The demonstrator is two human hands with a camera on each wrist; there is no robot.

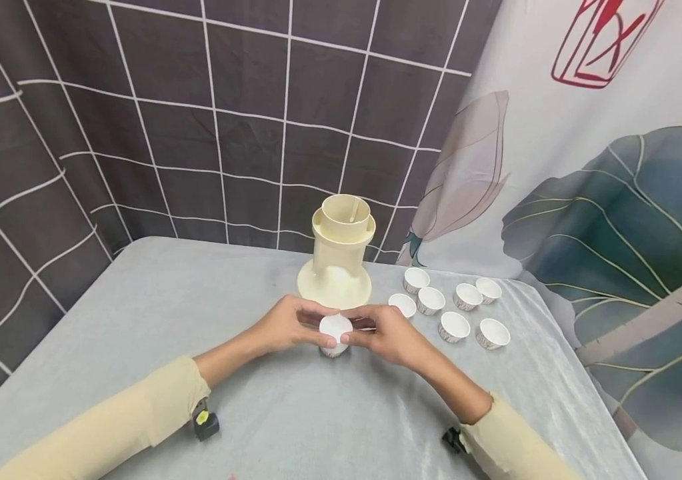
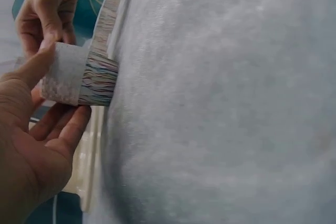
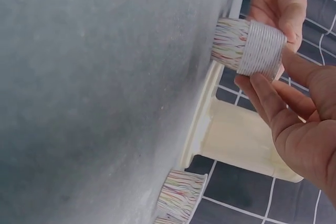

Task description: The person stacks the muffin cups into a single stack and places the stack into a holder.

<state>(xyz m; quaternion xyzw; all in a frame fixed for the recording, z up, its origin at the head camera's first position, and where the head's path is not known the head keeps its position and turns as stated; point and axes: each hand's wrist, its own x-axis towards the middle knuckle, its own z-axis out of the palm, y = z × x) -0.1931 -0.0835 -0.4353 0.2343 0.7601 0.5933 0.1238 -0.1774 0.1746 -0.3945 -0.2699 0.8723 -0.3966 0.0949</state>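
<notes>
A stack of nested paper baking cups stands upright on the cloth, near the middle of the table. My left hand holds its left side, with the thumb in front and the fingers behind. From the right, my right hand grips the same stack between thumb and fingers. The right wrist view shows many white rims packed together on the stack, above a wall with coloured streaks. In the left wrist view, both thumbs are at the white upper part of the stack.
Behind the stack stands a cream plastic holder with a round base and an upright tube. Several single paper cups are spread to its right. Grey cloth covers the table, and a dark gridded curtain hangs behind.
</notes>
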